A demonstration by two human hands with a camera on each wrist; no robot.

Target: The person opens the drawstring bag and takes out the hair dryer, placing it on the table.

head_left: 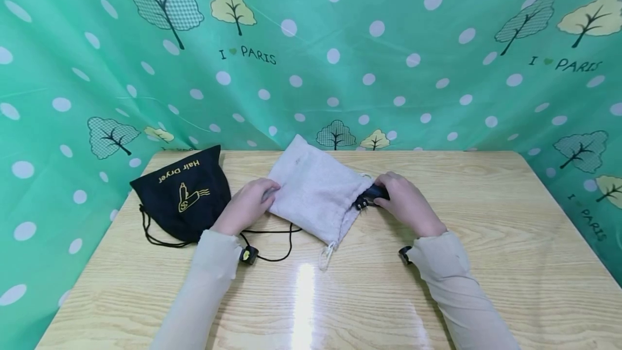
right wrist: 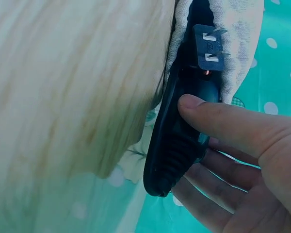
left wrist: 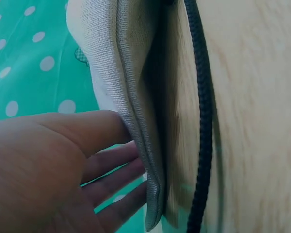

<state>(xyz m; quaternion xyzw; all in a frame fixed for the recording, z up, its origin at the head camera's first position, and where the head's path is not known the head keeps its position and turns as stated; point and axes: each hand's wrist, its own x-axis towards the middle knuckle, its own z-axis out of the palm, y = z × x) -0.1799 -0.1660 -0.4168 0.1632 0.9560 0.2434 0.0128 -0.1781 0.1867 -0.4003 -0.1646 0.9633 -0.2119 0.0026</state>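
Observation:
A light grey drawstring bag (head_left: 313,190) lies on the table between my hands, its mouth toward the right. My left hand (head_left: 249,204) pinches the closed end, thumb on one side of the seam (left wrist: 131,104) and fingers near the edge. From the mouth sticks out a black handle (right wrist: 172,141) with a ribbed end, which my right hand (head_left: 403,202) holds between thumb and fingers. Against this handle sits a black two-pin plug (right wrist: 209,51), prongs outward. Whatever else the handle belongs to is hidden inside the cloth.
To the left lies a black drawstring pouch (head_left: 160,199) printed "Hair Dryer" in yellow. Black cord (head_left: 290,244) trails over the wooden table (head_left: 364,296) near my left wrist. White drawstring ends (head_left: 326,255) hang from the grey bag's near corner. A green dotted curtain (head_left: 311,96) stands behind.

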